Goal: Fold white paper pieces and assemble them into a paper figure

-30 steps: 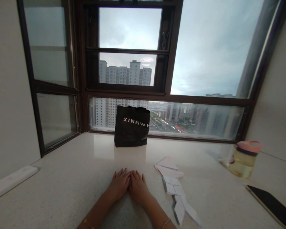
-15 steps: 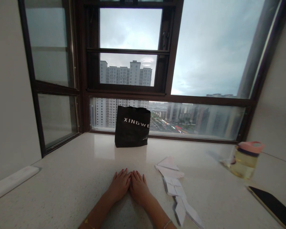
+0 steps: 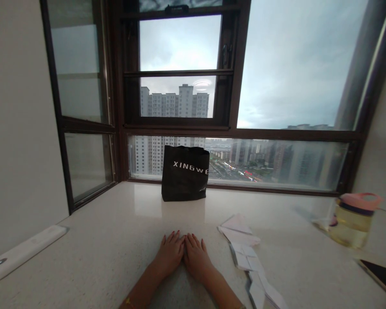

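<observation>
My left hand (image 3: 170,254) lies flat, palm down, on the pale speckled countertop (image 3: 93,266), fingers stretched forward. Beside it my right hand (image 3: 197,256) rests the same way, and the two touch along their index fingers and thumbs. Neither holds anything. Just to the right of my right hand are several folded white papers (image 3: 244,256), strung out in a loose line from back to front. Beyond my fingertips a black bag (image 3: 185,180) with white lettering stands upright near the window.
At the right stands a bottle (image 3: 352,223) with a pink lid and yellowish liquid. A dark-screened phone (image 3: 381,277) lies in front of it, cut off by the frame. A long white device (image 3: 27,252) lies at the left. The brown window frame (image 3: 186,133) bounds the back.
The view has turned slightly left, so everything sits further right in the picture, and more of the white device shows. My hands stay flat on the countertop, unmoved.
</observation>
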A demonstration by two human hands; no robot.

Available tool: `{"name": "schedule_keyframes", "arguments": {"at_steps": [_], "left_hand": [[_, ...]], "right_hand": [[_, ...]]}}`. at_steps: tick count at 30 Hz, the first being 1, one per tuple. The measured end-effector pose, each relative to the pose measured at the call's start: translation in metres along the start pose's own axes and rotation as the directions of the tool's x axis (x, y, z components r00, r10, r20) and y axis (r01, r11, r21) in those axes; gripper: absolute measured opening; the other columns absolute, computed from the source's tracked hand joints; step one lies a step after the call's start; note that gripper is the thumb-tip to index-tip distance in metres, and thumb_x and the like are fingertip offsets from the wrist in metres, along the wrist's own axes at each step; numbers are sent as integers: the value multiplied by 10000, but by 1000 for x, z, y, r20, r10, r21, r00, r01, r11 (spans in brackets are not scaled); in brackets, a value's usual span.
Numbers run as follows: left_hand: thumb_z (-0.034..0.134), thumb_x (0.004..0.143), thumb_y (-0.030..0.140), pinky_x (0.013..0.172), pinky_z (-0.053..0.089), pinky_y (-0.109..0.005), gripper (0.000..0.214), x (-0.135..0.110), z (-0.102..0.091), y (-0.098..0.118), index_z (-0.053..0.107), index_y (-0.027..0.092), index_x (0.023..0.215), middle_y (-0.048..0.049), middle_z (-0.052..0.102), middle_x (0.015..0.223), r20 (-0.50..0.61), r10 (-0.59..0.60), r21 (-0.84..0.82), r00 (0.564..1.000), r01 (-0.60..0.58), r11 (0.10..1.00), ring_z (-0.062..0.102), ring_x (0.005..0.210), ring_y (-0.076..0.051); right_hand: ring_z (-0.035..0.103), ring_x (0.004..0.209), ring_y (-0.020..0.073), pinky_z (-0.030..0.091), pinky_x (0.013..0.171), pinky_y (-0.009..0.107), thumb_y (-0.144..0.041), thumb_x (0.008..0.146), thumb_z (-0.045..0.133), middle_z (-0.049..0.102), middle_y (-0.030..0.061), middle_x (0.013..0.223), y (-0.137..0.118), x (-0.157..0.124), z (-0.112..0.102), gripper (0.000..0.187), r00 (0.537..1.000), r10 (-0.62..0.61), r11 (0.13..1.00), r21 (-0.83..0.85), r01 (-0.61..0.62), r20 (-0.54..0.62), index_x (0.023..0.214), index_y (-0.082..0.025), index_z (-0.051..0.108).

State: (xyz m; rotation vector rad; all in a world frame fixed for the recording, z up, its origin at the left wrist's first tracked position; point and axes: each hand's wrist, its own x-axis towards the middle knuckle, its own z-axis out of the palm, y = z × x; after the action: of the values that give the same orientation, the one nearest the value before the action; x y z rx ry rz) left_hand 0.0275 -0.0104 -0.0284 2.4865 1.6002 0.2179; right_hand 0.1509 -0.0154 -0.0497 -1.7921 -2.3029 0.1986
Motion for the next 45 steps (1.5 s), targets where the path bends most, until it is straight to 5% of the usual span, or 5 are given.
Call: {"name": "schedule_keyframes", "arguments": {"at_steps": [45], "left_hand": [[95,897,310,1067,180,-461,538,-2,-5,2,342,155,1349,-100,298,1444,33,-9,7,999,8,1000,238,1331,-223]], "right_hand": [[244,1322,299,170,1057,526,-204,852,289,307,171,1426,-7,-6,-11,525,1000,-10,1000,26,9,24,1348,-37,329]]}}
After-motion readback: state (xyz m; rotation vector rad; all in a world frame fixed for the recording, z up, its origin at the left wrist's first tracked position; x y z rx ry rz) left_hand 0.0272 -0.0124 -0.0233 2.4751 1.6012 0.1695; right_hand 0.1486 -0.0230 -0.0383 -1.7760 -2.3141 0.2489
